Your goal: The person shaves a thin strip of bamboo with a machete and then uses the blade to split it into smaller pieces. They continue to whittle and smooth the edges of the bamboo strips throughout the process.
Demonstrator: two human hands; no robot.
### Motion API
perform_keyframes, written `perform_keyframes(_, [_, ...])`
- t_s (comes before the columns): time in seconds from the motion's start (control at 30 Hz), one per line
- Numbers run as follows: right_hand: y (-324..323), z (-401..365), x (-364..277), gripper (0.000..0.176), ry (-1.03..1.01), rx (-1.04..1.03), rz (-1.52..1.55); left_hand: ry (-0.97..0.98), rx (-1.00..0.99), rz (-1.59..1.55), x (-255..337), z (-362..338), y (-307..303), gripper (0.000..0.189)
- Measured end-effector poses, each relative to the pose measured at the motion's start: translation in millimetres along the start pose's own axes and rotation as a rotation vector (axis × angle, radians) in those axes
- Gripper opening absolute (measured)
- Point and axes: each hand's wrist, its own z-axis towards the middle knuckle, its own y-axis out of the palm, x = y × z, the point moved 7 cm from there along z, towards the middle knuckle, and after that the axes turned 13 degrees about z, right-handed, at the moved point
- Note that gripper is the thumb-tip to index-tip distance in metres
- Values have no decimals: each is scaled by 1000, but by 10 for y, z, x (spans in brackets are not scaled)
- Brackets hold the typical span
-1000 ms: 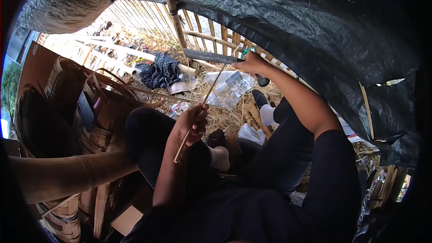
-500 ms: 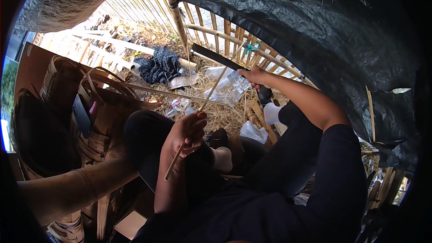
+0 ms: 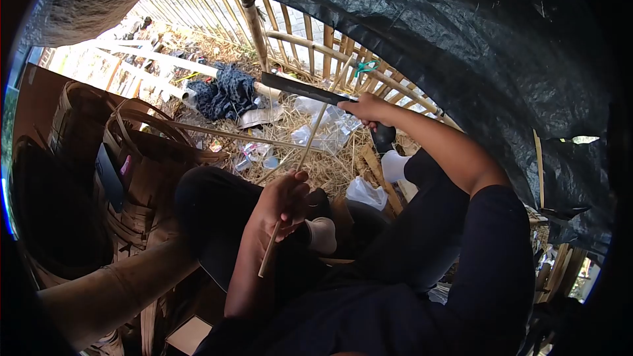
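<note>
My left hand (image 3: 280, 199) is closed round a thin bamboo stick (image 3: 313, 133). The stick slants from its near end below my wrist up and right to the fence. In my right hand (image 3: 366, 110), fingers wrapped round the grip, is a machete (image 3: 297, 88) with a long, dark, straight blade. The blade points left and crosses the upper part of the stick in this view. Most of the machete's handle is hidden by my fingers.
Woven bamboo baskets (image 3: 148, 158) and a thick bamboo pole (image 3: 122, 277) stand at my left. Ahead lie straw, plastic scraps and a dark patterned cloth (image 3: 227, 91). A slatted bamboo fence (image 3: 310, 39) runs behind, with a black tarp (image 3: 461, 46) overhead and right.
The machete's tip has swung down and left across the stick. My left hand has shifted slightly right and down with the stick. The whole view has moved a little.
</note>
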Motion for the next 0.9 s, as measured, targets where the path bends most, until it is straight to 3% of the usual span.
perform_keyframes(0.13, [-143, 99, 99, 60, 95, 74, 77, 25, -87, -113, 50, 10, 36, 21])
perform_keyframes(0.2, [27, -27, 96, 59, 65, 37, 171, -37, -5, 2, 43, 28, 108, 21])
perform_keyframes(0.27, [178, -82, 10, 59, 14, -45, 77, -90, 64, 37, -7, 19, 30, 22])
perform_keyframes(0.33, [83, -22, 14, 58, 42, -54, 121, -8, -36, -52, 45, -10, -46, 21])
perform_keyframes(0.57, [128, -171, 20, 56, 69, -62, 172, -40, -64, -106, 31, -30, -52, 22])
perform_keyframes(0.73, [300, -262, 48, 54, 164, -210, 343, -17, -84, -53, 78, -75, -34, 23])
perform_keyframes(0.8, [487, -526, -108, 56, 196, -379, 296, -49, -15, 5, 34, 62, 8, 22])
perform_keyframes(0.87, [618, -610, -309, 59, 26, -434, 151, -77, 51, 51, -22, 88, 23, 22])
perform_keyframes(0.9, [585, -590, -400, 60, -43, -347, 100, -65, 80, 83, 2, 74, 31, 22])
